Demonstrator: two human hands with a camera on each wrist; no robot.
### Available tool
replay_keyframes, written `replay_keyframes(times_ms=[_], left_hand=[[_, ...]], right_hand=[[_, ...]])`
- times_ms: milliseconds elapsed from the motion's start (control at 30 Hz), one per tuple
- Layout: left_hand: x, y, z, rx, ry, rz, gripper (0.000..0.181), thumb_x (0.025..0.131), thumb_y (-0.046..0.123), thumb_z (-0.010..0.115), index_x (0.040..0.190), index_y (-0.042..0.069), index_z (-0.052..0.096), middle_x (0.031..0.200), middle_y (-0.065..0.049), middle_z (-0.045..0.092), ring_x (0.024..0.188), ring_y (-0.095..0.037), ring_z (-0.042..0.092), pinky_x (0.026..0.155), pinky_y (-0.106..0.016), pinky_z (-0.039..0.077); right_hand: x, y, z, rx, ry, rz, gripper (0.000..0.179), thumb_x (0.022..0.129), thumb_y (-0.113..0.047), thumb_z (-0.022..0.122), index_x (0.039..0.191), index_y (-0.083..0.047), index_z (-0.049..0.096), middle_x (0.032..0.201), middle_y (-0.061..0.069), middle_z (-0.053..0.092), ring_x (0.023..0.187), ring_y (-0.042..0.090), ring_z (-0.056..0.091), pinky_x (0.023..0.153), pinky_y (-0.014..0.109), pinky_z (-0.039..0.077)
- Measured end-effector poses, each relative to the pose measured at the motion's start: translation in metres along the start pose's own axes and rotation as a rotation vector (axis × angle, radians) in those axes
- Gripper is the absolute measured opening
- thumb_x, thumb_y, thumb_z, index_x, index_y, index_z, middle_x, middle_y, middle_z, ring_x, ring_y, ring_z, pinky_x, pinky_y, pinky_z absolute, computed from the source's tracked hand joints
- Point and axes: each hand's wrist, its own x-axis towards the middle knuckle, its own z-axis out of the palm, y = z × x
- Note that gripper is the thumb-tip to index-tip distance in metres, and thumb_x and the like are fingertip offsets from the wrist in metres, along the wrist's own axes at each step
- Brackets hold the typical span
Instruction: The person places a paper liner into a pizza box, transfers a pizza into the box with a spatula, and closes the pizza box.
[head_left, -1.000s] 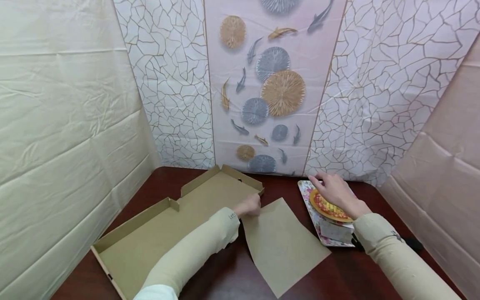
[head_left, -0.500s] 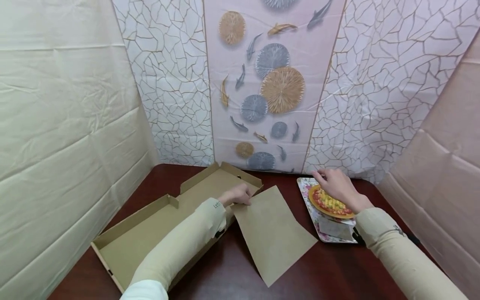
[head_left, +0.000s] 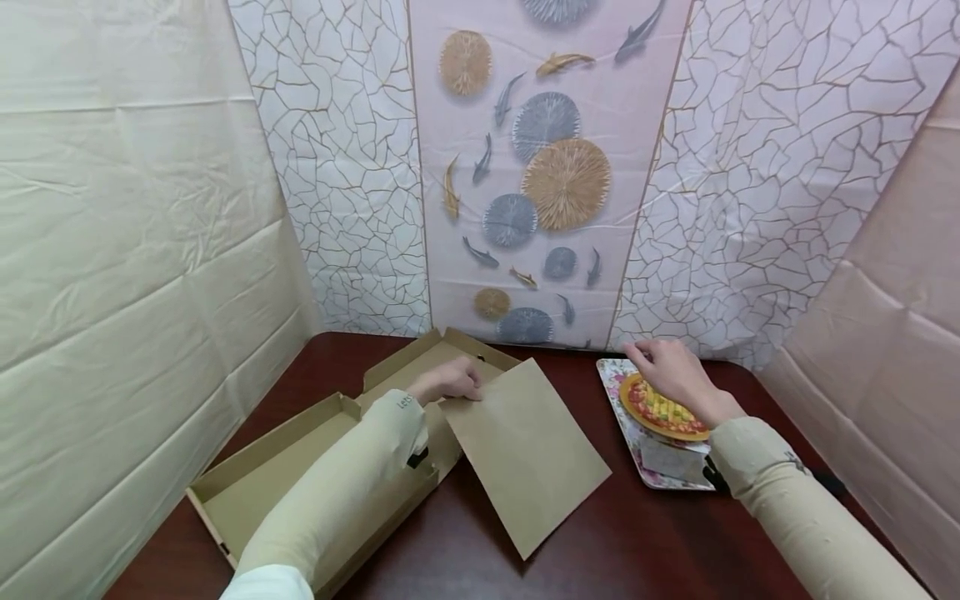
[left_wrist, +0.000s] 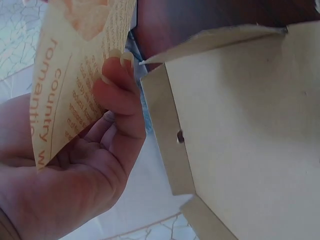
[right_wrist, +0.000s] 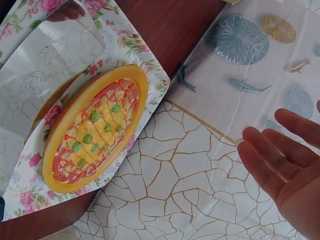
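Observation:
A corner of a brown paper sheet [head_left: 528, 458] is pinched in my left hand [head_left: 453, 379]. The sheet hangs tilted over the table, beside the open cardboard box [head_left: 273, 471] and overlapping its edge. In the left wrist view, the fingertips [left_wrist: 117, 75] press the paper [left_wrist: 55, 90], whose face there carries orange print. My right hand [head_left: 678, 379] is held above the floral tray [head_left: 611, 379], palm showing and fingers extended in the right wrist view, with nothing in them. Close under it lies a pizza [right_wrist: 95, 135] with a yellow rim and green bits.
A wide shiny metal blade [right_wrist: 37, 75] lies on the tray beside the pizza, and a black handle [head_left: 831, 485] shows past my right sleeve. The box lies unfolded with raised side flaps [head_left: 480, 343] on the dark red table [head_left: 585, 542]. Patterned cloth [head_left: 525, 167] hangs behind.
My left hand has moved left over the box, drawing the paper sheet left with it. The right hand has barely moved.

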Motion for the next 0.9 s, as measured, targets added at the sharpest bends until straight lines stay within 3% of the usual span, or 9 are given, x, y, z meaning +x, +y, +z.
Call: replay_keyframes(times_ms=[67,233,500,900], left_hand=[[-0.003,0.000,-0.003,-0.007,0.008,-0.032,0.044,0.088,0.003,0.061,0.054,0.013,0.035,0.051,0.004,0.028,0.047,-0.009,0.027,0.048,-0.023,0.025],[-0.010,-0.004,-0.010,-0.007,0.021,-0.036,0.044,0.089,0.004,0.062,0.054,0.013,0.036,0.050,0.006,0.030,0.046,-0.007,0.027,0.046,-0.021,0.024],[-0.015,-0.016,-0.020,-0.055,0.040,-0.036,0.045,0.088,0.004,0.064,0.054,0.015,0.036,0.051,0.008,0.030,0.046,-0.006,0.028,0.046,-0.020,0.025],[-0.029,-0.031,-0.036,-0.133,-0.026,-0.019,0.040,0.089,0.003,0.062,0.056,0.011,0.040,0.052,0.008,0.034,0.047,-0.005,0.031,0.048,-0.021,0.027]], right_hand=[[0.001,0.000,0.000,0.003,0.002,-0.006,0.050,0.103,-0.043,0.038,0.064,-0.013,0.048,0.050,-0.001,0.038,0.045,0.015,0.035,0.053,0.029,0.031],[0.003,-0.002,0.002,0.010,0.004,-0.023,0.048,0.103,-0.038,0.040,0.062,-0.014,0.048,0.049,-0.002,0.036,0.044,0.015,0.034,0.053,0.029,0.030],[0.003,-0.001,0.004,0.014,-0.012,-0.004,0.050,0.103,-0.043,0.037,0.065,-0.013,0.051,0.048,-0.002,0.036,0.043,0.015,0.033,0.052,0.029,0.030],[0.003,-0.001,0.007,0.020,-0.073,0.036,0.044,0.103,-0.042,0.039,0.082,-0.012,0.063,0.049,0.000,0.040,0.043,0.016,0.035,0.053,0.030,0.032]])
